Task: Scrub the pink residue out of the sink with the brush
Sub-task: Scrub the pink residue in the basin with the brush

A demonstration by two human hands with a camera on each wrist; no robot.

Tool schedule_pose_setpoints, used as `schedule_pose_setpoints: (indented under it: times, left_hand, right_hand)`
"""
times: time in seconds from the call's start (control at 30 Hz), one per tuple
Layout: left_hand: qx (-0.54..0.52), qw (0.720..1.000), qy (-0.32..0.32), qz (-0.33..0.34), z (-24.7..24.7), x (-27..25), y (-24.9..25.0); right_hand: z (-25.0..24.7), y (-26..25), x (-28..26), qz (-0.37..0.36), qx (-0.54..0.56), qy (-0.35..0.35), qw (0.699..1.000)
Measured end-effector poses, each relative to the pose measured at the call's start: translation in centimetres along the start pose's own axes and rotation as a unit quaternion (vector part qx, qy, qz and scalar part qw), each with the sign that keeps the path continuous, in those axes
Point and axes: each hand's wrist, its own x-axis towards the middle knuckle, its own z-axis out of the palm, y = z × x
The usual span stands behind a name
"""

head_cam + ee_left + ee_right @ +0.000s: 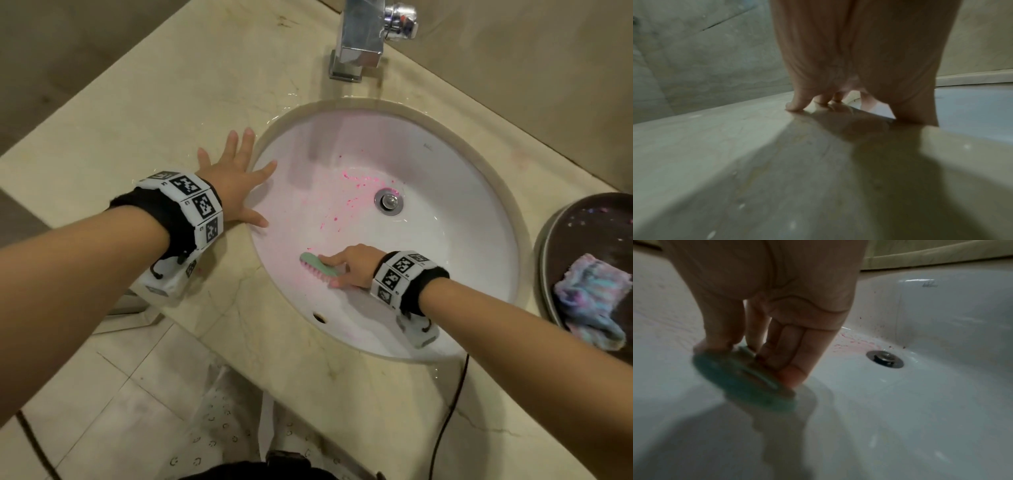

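A white oval sink (462, 240) is set into a beige marble counter. Pink residue (356, 192) speckles the basin left of the metal drain (388, 202), also seen as pink streaks (851, 345) near the drain (885, 359) in the right wrist view. My right hand (349, 265) grips a green-backed brush (318, 267) with pink bristles, pressed on the near-left wall of the basin. Thumb and fingers pinch the brush (744, 378) by its sides. My left hand (233, 185) lies flat with spread fingers on the sink's left rim, fingertips (795, 105) on the counter.
A chrome faucet (359, 44) stands behind the sink. At the right sits a dark round tray (561, 240) holding a pastel cloth (592, 298). An overflow hole (319, 318) is in the near basin wall. A black cable (445, 421) hangs over the counter's front edge.
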Motion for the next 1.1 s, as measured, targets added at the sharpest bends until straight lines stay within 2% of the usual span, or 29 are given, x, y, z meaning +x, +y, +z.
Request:
schedule_pose_setpoints:
  times: [0.07,0.2,0.33,0.47,0.57,0.7,0.8,0.87,0.93,1.03,1.1]
  left_hand:
    - [0.001,1.000,0.000,0.002,0.0,0.0,0.0]
    - [0.003,1.000,-0.002,0.001,-0.1,0.1,0.0]
    - [0.012,1.000,0.001,0.001,-0.1,0.2,0.0]
    - [0.012,1.000,0.000,0.001,0.0,0.2,0.0]
    - [0.013,1.000,0.002,0.002,0.0,0.2,0.0]
    - [0.009,1.000,0.007,0.003,0.1,0.2,0.0]
    - [0.010,1.000,0.009,0.002,0.1,0.3,0.0]
    - [0.004,1.000,0.007,0.002,0.2,0.4,0.0]
    - [0.006,1.000,0.008,0.001,0.2,0.5,0.0]
    - [0.007,1.000,0.010,-0.002,0.3,0.6,0.1]
    - [0.007,1.000,0.012,-0.003,0.2,0.5,0.1]
  right_hand:
    - [-0.4,1.7,-1.1,0.017,-0.037,-0.010,0.999]
    - [-1.8,3.8,-1.8,0.082,-0.078,0.017,0.993]
    - [-1.3,1.3,0.0,0.053,-0.029,0.039,0.997]
    - [0.1,-0.3,0.7,0.015,0.055,-0.004,0.998]
    - [-0.4,1.5,-0.6,0.031,0.008,-0.028,0.999]
    - [-2.3,2.7,-0.9,0.081,-0.062,0.021,0.995]
    - [-2.1,0.4,0.9,0.065,-0.014,0.043,0.997]
    - [-1.3,-1.1,1.7,0.044,0.054,0.037,0.997]
    - [-1.0,-1.6,1.6,0.026,0.075,0.027,0.996]
    - [-1.2,0.1,0.0,0.033,0.017,-0.001,0.999]
    - [-1.6,1.4,-0.8,0.057,-0.033,0.005,0.998]
